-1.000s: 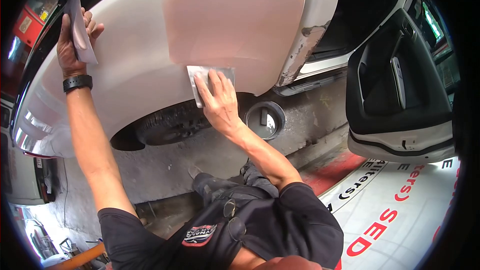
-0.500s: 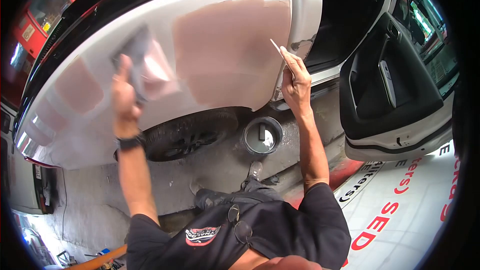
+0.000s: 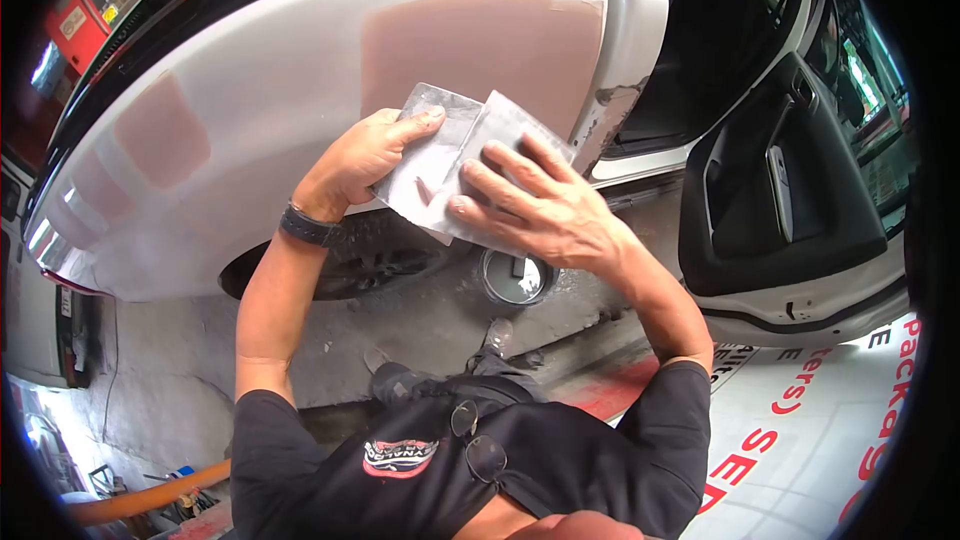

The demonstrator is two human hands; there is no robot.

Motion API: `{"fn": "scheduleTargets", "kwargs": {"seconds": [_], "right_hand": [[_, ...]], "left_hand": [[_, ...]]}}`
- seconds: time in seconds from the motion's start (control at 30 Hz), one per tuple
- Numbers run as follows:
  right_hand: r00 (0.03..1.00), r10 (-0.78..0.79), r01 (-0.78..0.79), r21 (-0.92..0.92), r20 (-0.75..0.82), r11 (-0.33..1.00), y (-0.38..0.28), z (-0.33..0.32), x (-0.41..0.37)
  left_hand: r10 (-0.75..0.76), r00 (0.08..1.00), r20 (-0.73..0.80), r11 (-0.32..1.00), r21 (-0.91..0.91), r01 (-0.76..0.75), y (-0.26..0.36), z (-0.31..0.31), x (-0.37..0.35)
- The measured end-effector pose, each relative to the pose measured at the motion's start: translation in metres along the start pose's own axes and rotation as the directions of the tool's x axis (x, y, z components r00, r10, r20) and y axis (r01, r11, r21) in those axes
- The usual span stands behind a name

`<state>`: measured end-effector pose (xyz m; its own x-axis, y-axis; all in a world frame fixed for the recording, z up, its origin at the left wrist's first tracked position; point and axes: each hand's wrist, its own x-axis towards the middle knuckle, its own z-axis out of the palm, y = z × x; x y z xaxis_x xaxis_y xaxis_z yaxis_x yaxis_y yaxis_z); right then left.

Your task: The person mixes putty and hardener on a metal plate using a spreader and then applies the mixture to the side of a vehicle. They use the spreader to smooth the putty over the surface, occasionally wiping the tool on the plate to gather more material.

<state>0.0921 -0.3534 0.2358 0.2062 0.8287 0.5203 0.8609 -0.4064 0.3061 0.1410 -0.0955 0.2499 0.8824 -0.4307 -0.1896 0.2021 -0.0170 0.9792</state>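
Observation:
My left hand grips a flat grey putty plate by its left edge, thumb on top. Pale smears and a small pinkish spot of putty mark the plate's face. My right hand holds a thin rectangular putty spreader, its fingers lying across the upper face; the thumb is hidden. The spreader overlaps the right side of the plate, and the two seem to touch. Both are held in front of a white car fender bearing a large pinkish-brown filler patch.
A smaller filler patch lies further left on the fender. Below are a wheel and a round bucket of water on the concrete floor. The open car door stands at right, above a white printed banner.
My left hand has swung right with the plate, away from the fender's left part. My right hand has come left and down, turning the spreader from edge-on to flat over the plate.

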Motion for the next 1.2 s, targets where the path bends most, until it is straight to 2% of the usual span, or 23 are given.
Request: {"fn": "scheduleTargets", "kwargs": {"seconds": [0.07,0.13,0.17,0.2,0.23,0.27,0.3,0.33,0.37,0.4,0.47,0.6,0.73,0.77,0.83,0.97,1.1,1.2], "right_hand": [[0.999,-0.011,0.012,-0.020,0.045,1.000,-0.003,0.010,0.002],[0.991,-0.014,0.002,0.095,0.131,0.995,0.008,0.016,-0.004],[0.992,0.046,-0.054,0.063,0.117,0.997,0.019,0.022,-0.010],[0.989,0.104,-0.108,0.033,0.101,0.994,0.035,0.029,-0.015],[0.981,0.194,-0.194,-0.015,0.008,0.981,0.054,0.035,-0.020],[0.954,0.283,-0.290,-0.058,-0.102,0.955,0.074,0.036,-0.022],[0.924,0.333,-0.360,-0.139,-0.189,0.922,0.091,0.040,-0.022],[0.886,0.370,-0.433,-0.210,-0.281,0.877,0.105,0.042,-0.022],[0.868,0.392,-0.471,-0.255,-0.304,0.844,0.115,0.043,-0.021],[0.849,0.414,-0.509,-0.297,-0.327,0.808,0.121,0.043,-0.018],[0.833,0.438,-0.537,-0.303,-0.338,0.787,0.130,0.043,-0.013],[0.831,0.436,-0.545,-0.351,-0.345,0.761,0.142,0.042,-0.004],[0.825,0.433,-0.551,-0.345,-0.362,0.760,0.150,0.050,-0.002],[0.820,0.430,-0.555,-0.344,-0.377,0.757,0.149,0.054,-0.002],[0.813,0.424,-0.561,-0.340,-0.399,0.755,0.145,0.060,-0.005],[0.857,0.371,-0.490,-0.341,-0.359,0.802,0.145,0.044,-0.005],[0.839,0.309,-0.493,-0.386,-0.447,0.780,0.161,0.046,0.001],[0.825,0.407,-0.546,-0.363,-0.393,0.755,0.160,0.046,0.003]], "left_hand": [[0.036,0.999,-0.025,0.991,0.126,-0.032,0.004,-0.012,0.008],[0.097,0.991,-0.094,0.962,0.266,-0.069,0.012,-0.042,0.013],[0.121,0.972,-0.199,0.986,0.135,-0.095,0.035,-0.051,0.004],[0.596,0.799,0.080,0.786,0.146,-0.601,0.033,-0.085,0.001],[0.462,0.852,-0.244,0.875,-0.033,-0.484,0.053,-0.105,0.003],[0.401,0.886,-0.231,0.871,-0.204,-0.447,0.075,-0.135,0.001],[0.484,0.852,-0.202,0.813,-0.259,-0.522,0.090,-0.146,-0.008],[0.467,0.836,-0.289,0.749,-0.374,-0.547,0.100,-0.172,-0.010],[0.550,0.827,-0.120,0.691,-0.491,-0.531,0.102,-0.185,-0.010],[0.628,0.777,0.043,0.637,-0.602,-0.482,0.101,-0.195,-0.008],[0.700,0.709,0.087,0.632,-0.540,-0.557,0.095,-0.214,-0.003],[0.624,0.780,-0.044,0.723,-0.346,-0.598,0.091,-0.198,-0.007],[0.634,0.773,-0.038,0.721,-0.333,-0.608,0.088,-0.200,-0.008],[0.634,0.773,0.020,0.724,-0.366,-0.585,0.089,-0.201,-0.007],[0.632,0.774,-0.019,0.722,-0.346,-0.599,0.090,-0.196,-0.008],[0.643,0.765,0.015,0.718,-0.359,-0.596,0.089,-0.200,-0.007],[0.647,0.762,0.004,0.713,-0.358,-0.603,0.089,-0.196,-0.007],[0.648,0.761,-0.001,0.715,-0.343,-0.609,0.089,-0.196,-0.007]]}}
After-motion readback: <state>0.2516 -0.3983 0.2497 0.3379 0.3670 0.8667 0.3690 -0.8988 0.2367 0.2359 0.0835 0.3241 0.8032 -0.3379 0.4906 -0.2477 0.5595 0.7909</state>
